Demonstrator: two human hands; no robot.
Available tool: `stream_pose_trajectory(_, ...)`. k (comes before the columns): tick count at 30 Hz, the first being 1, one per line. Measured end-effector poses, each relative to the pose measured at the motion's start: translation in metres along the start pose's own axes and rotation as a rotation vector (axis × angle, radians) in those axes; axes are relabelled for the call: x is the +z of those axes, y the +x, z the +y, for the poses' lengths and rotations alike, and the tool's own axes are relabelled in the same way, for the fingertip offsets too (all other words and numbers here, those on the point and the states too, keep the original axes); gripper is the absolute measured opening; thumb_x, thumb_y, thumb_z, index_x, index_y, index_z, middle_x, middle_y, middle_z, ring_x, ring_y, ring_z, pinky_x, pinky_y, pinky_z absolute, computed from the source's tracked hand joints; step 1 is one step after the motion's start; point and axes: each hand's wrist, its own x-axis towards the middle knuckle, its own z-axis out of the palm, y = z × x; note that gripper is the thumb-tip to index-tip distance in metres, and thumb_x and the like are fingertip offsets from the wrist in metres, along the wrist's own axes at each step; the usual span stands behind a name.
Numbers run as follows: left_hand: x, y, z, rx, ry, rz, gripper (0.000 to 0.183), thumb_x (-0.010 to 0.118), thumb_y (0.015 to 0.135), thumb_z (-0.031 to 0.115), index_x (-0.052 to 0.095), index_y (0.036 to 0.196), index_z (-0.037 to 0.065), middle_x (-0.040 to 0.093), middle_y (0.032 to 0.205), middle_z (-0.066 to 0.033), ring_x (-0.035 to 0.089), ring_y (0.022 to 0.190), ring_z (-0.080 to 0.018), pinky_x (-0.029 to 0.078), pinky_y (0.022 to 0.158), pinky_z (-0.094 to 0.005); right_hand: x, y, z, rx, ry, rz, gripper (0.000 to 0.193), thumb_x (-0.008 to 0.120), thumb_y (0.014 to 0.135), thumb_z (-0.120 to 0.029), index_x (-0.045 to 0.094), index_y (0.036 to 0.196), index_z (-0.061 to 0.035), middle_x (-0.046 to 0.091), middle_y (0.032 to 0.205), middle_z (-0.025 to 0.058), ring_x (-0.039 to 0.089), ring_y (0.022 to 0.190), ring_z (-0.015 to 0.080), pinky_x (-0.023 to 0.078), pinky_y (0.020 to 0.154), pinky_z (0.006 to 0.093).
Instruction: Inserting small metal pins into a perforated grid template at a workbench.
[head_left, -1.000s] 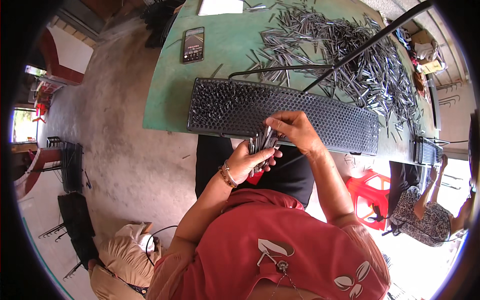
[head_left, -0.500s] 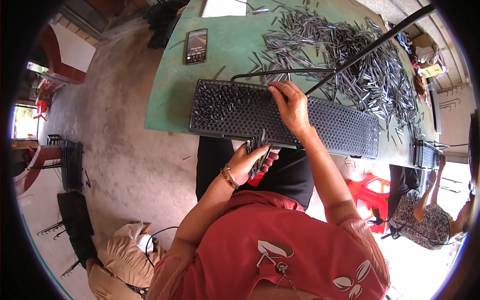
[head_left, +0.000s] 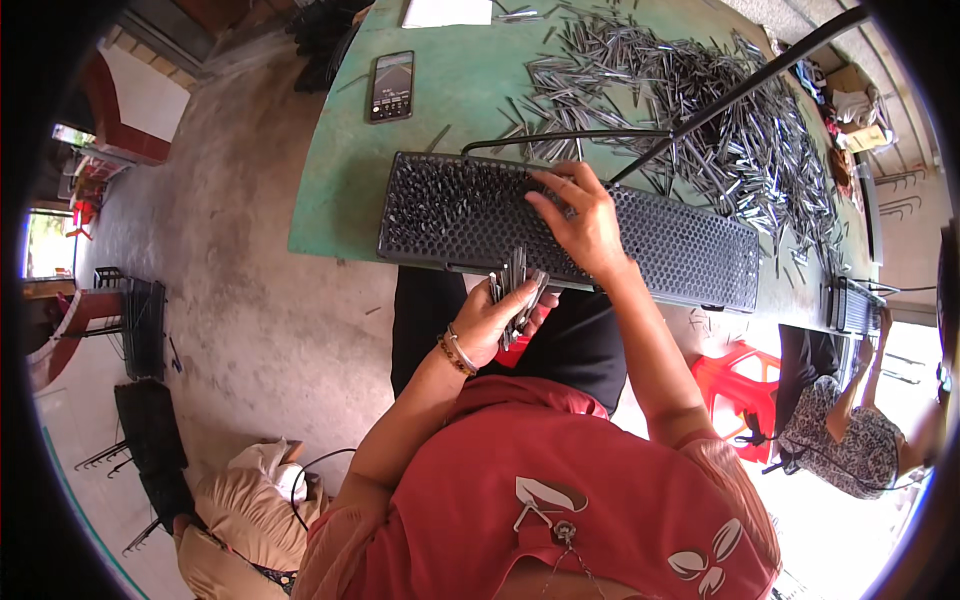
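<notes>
My left hand, at the near edge of the rack, is closed round a bundle of thin metal strips that stand roughly upright. The long black perforated rack lies along the table's near edge, full of small round holes. Many short dark strips stick up from the holes in its left part, while the holes to the right look bare. Over the middle of the rack is my right hand, thumb and fingers bent toward the rows beside the filled part. Whatever is between those fingertips is too small to make out.
A large heap of loose strips covers the green table beyond the rack. Black rods slant across above it. A phone lies at the left. At right, another person works by a red stool.
My right hand has shifted slightly, its thumb now farther left and its fingers more spread. The left hand keeps the bundle near the same spot. The view has moved a little.
</notes>
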Motion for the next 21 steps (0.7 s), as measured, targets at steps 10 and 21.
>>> stream_pose_trajectory(10,0.005,0.006,0.001,0.13,0.011,0.066,0.026,0.059,0.092,0.026,0.062,0.101,0.002,0.068,0.086,-0.0076,0.064,0.068,-0.0104,0.054,0.053,-0.0239,-0.025,-0.04,-0.015,0.569,0.598,-0.47,0.028,0.068,0.086,-0.023,0.067,0.086,0.0055,0.062,0.076,0.0056,0.057,0.066,0.0084,0.046,0.059,0.0224)
stream_pose_trajectory(21,0.002,0.006,-0.005,0.114,0.061,0.086,0.023,0.059,0.092,0.022,0.06,0.105,0.002,0.068,0.09,-0.0083,0.065,0.072,-0.012,0.053,0.053,-0.0246,-0.028,-0.035,-0.017,0.82,0.594,-0.339,0.025,0.069,0.085,-0.02,0.069,0.095,0.0036,0.064,0.07,0.0037,0.053,0.054,0.0056,0.04,0.047,0.0204)
